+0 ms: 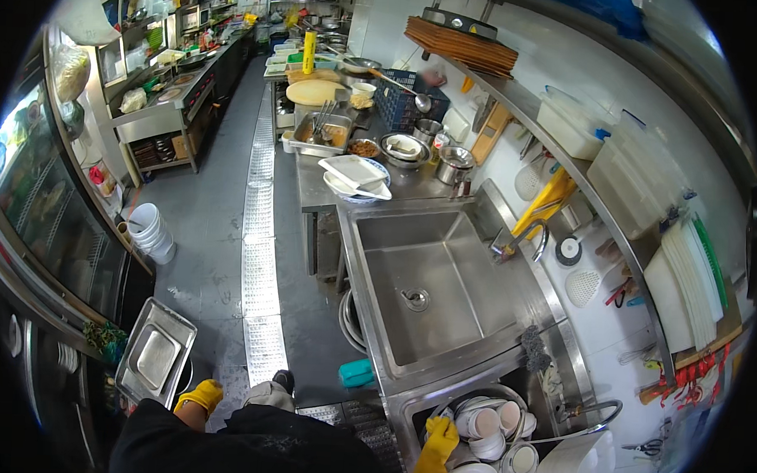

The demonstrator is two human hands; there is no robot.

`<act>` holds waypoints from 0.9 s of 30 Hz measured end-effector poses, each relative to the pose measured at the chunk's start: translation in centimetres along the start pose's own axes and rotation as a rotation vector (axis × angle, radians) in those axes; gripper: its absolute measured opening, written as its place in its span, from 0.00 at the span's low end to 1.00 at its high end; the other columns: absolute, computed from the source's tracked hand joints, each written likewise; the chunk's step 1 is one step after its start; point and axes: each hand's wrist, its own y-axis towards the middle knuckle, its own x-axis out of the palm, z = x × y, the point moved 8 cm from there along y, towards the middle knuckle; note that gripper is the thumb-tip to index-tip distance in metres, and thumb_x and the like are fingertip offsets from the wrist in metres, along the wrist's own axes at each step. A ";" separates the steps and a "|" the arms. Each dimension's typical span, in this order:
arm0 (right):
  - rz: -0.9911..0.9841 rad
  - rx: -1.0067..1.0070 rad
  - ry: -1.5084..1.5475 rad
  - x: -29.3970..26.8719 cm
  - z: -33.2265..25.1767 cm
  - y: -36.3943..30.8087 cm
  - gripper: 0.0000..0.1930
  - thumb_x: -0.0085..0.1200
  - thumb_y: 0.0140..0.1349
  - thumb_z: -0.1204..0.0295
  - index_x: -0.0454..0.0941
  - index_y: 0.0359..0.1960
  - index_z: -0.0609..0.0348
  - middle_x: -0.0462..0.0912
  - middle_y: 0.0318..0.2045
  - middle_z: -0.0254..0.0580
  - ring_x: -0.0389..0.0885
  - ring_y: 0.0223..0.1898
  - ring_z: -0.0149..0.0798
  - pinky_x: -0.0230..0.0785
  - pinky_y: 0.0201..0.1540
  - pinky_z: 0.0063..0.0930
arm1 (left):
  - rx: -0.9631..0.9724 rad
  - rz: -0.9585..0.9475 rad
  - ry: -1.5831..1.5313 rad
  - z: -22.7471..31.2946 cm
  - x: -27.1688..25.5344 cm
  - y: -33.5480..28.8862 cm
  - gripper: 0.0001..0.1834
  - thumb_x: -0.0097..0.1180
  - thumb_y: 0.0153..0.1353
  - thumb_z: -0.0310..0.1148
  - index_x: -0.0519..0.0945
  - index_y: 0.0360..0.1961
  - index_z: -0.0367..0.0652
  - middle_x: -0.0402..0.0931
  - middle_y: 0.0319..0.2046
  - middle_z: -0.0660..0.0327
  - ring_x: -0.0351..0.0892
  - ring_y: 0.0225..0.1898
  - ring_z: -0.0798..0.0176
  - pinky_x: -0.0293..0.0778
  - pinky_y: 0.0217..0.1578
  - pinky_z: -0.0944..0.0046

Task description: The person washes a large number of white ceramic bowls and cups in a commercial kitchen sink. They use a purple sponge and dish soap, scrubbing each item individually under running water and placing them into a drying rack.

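Head view: a pile of white dishes point(488, 445) is seen just to the right of the right hand point(441, 439), crowded into a round metal basin point(459, 394) in the nearer sink point(401, 411). The right fingers are curled at the basin's left side; whether the rim or a dish is gripped cannot be told. A shallow metal tray point(180, 320) is seen just left of the left hand point(201, 395), with a smaller rectangular tray point(156, 358) laid inside it. The left fingers are bent and drawn together; whether anything is held by them cannot be made out.

Both hands are covered by yellow gloves. The dishes are smooth and rounded, some nested, some tipped at angles. Both trays are edged with raised rims of grey metal. Beyond the pile, a wide steel sink point(409, 325) with a round drain point(415, 299) is set into the counter-like desk point(526, 296), and a wiry grey scourer point(535, 346) is seen on the ledge between the two sinks. White containers point(575, 464) are stacked right of the dishes.

The left arm is held low and out to the side, dark-sleeved, with bare skin shown above the glove. The right forearm is wrapped in yellow and pointed forward from the lower edge.
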 end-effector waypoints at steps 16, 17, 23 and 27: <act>-0.476 0.099 0.108 29.9 -10.7 0.0 0.26 0.50 0.76 0.54 0.76 0.23 0.63 0.76 0.15 0.39 0.74 0.12 0.32 0.67 0.17 0.28 | -0.620 0.302 -1.263 -16.3 -0.4 2.0 0.20 0.60 0.65 0.40 0.83 0.53 0.39 0.86 0.45 0.49 0.87 0.45 0.52 0.80 0.46 0.57; -0.487 0.083 0.029 31.1 -11.1 -0.1 0.27 0.50 0.76 0.54 0.77 0.24 0.65 0.77 0.15 0.41 0.76 0.13 0.34 0.69 0.18 0.29 | -0.603 0.272 -1.199 -18.4 -1.9 3.0 0.20 0.60 0.65 0.39 0.83 0.54 0.40 0.86 0.45 0.49 0.86 0.45 0.54 0.80 0.48 0.58; -0.620 0.111 -0.373 36.3 -11.2 -2.5 0.29 0.47 0.75 0.53 0.82 0.27 0.68 0.83 0.17 0.47 0.83 0.16 0.41 0.76 0.22 0.31 | -0.705 0.159 -1.201 -26.3 -3.8 2.4 0.22 0.53 0.66 0.41 0.84 0.54 0.41 0.85 0.49 0.47 0.84 0.55 0.50 0.75 0.60 0.59; -0.944 -0.319 -0.779 35.4 -5.0 -2.6 0.18 0.53 0.67 0.59 0.82 0.35 0.64 0.85 0.28 0.50 0.84 0.29 0.50 0.76 0.35 0.42 | -0.798 0.081 -1.297 -28.0 -1.9 2.5 0.18 0.53 0.66 0.40 0.87 0.49 0.42 0.87 0.42 0.50 0.86 0.46 0.48 0.78 0.51 0.55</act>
